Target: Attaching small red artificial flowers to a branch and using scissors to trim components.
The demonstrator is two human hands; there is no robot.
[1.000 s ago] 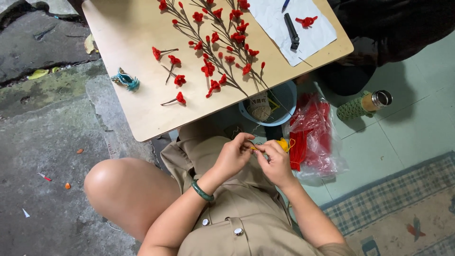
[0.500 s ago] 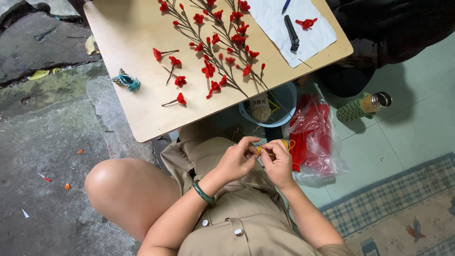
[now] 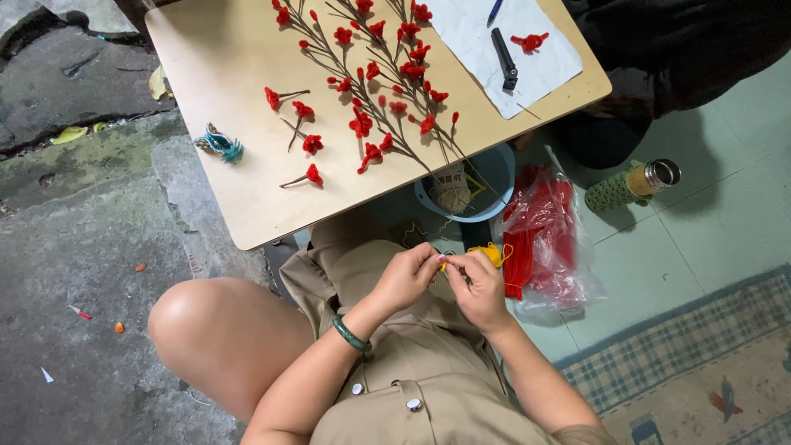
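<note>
My left hand (image 3: 405, 276) and my right hand (image 3: 476, 286) meet over my lap, fingertips pinched together on a small yellow piece (image 3: 493, 254) with red thread trailing from it. A green bangle (image 3: 350, 334) sits on my left wrist. On the low wooden table (image 3: 239, 189) in front lie branches of red handmade flowers (image 3: 387, 74) and three loose single red flowers (image 3: 303, 140).
A blue bowl (image 3: 493, 202) with a ball of twine sits under the table edge. A clear bag of red material (image 3: 544, 239) lies beside my right hand. A bottle in a green knitted sleeve (image 3: 630, 185) lies on the tiled floor. White paper (image 3: 527, 74) carries a black tool, a pen and a red flower. A teal clip (image 3: 219, 144) rests at the table's left.
My hands have stayed together over my lap, shifting slightly as the fingers work the small yellow piece. The table items have not moved.
</note>
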